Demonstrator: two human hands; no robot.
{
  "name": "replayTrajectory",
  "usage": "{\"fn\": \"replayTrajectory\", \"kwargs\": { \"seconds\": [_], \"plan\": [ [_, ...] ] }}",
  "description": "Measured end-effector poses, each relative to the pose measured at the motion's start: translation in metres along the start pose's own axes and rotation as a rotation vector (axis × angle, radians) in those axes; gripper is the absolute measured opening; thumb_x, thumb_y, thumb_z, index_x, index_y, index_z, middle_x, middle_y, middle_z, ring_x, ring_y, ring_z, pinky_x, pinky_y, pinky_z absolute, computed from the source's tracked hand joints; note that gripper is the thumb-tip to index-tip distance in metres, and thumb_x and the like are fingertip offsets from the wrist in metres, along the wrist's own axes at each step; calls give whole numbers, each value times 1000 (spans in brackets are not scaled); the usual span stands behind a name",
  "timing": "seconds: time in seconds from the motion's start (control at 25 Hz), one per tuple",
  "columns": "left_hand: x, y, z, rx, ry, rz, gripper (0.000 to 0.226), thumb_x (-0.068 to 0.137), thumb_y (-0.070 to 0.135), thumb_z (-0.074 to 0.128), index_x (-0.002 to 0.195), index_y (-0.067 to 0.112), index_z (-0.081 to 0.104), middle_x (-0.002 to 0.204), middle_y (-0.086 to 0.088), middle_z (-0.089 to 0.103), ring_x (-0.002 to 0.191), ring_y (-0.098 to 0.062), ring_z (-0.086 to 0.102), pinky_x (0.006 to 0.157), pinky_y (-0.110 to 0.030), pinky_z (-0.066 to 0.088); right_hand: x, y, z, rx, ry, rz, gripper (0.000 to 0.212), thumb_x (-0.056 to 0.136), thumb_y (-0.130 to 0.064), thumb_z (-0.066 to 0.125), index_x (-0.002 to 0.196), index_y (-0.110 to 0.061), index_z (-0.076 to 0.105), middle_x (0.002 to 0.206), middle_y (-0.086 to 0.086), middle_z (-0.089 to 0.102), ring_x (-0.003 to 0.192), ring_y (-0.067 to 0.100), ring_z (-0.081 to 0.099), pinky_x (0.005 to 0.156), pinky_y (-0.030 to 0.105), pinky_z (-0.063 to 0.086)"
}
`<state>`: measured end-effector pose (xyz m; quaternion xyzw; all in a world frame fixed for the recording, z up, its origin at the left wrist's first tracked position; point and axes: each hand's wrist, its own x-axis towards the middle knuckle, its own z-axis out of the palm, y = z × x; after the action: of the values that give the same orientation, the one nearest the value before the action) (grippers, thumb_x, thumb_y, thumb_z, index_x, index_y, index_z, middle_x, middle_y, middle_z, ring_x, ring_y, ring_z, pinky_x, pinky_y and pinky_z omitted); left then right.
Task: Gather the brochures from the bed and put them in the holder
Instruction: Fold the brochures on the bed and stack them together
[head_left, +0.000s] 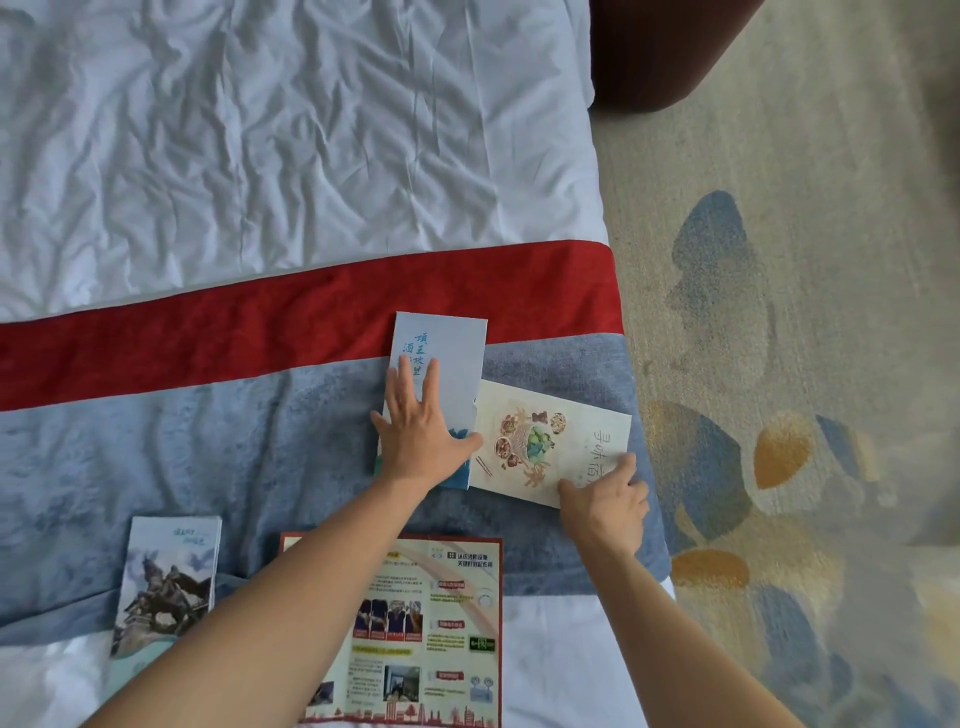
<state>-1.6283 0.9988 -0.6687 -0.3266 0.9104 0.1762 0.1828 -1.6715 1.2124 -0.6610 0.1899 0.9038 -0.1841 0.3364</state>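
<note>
Head view shows my left grip (421, 431) spread wide and flat, pressing on the pale blue brochure (452, 353), while my right grip (605, 499) is narrow, with its fingertips (626, 462) on the corner of the cream food brochure (540, 447), which overlaps the blue one a little. I judge this is the gathering step, just at its start. Next I should slide these two together and lift them as one stack. On the bed (260, 156), nearer to me, lie the horse-statue brochure (171, 577) and the red-bordered leaflet (441, 623), apart from each other. All look thin and glossy. The holder is not in view.
</note>
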Motion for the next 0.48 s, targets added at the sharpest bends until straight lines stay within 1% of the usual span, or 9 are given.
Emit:
{"fn": "replayTrajectory", "kwargs": {
  "seconds": [0.08, 0.16, 0.24, 0.32, 0.4, 0.44, 0.48],
  "plan": [
    [1, -6, 0, -59, -9, -54, 119, 68, 64, 73, 156, 27, 2, 164, -9, -13, 151, -32, -7, 111, -69, 24, 7, -7, -4, 23, 3, -15, 76, 80, -31, 66, 143, -22, 25, 126, 15, 41, 117, 36, 40, 92, 50, 42],
    [1, -10, 1, -58, -36, -73, 125, 64, 72, 72, 156, 29, -2, 164, -7, -16, 151, -30, -11, 113, -67, 20, 10, -14, -5, 7, 1, -76, 71, 80, -29, 65, 140, -25, 28, 122, 13, 41, 113, 36, 42, 84, 48, 44],
    [1, -8, 2, -40, -57, -78, 130, 61, 80, 69, 155, 31, -6, 163, -7, -19, 151, -30, -14, 113, -66, 17, 11, -23, -3, -6, -10, -129, 72, 79, -28, 66, 140, -25, 28, 120, 13, 40, 111, 36, 42, 76, 44, 42],
    [1, -5, 3, -20, -62, -80, 132, 60, 82, 67, 155, 30, -9, 163, -9, -20, 150, -31, -15, 112, -67, 17, 13, -31, -1, -3, -18, -169, 73, 79, -27, 68, 141, -25, 28, 120, 13, 40, 111, 36, 42, 73, 42, 39],
    [2, -4, 4, -3, -60, -85, 132, 61, 79, 69, 155, 28, -9, 163, -11, -19, 150, -33, -13, 113, -68, 20, 17, -36, -2, 40, -13, -220, 76, 79, -25, 68, 144, -25, 28, 123, 12, 41, 113, 35, 42, 77, 43, 41],
    [2, -3, 4, 1, -56, -86, 131, 62, 76, 71, 155, 27, -8, 163, -12, -18, 150, -34, -12, 112, -68, 22, 20, -38, -3, 94, 3, -221, 80, 80, -23, 69, 148, -24, 27, 127, 12, 41, 115, 34, 44, 82, 45, 44],
    [3, -3, 4, -5, -50, -86, 130, 63, 74, 72, 156, 27, -7, 163, -12, -16, 150, -34, -10, 112, -67, 24, 23, -39, -5, 183, 30, -183, 83, 81, -21, 71, 151, -20, 26, 132, 13, 42, 117, 33, 47, 88, 46, 46]
  ]
}}
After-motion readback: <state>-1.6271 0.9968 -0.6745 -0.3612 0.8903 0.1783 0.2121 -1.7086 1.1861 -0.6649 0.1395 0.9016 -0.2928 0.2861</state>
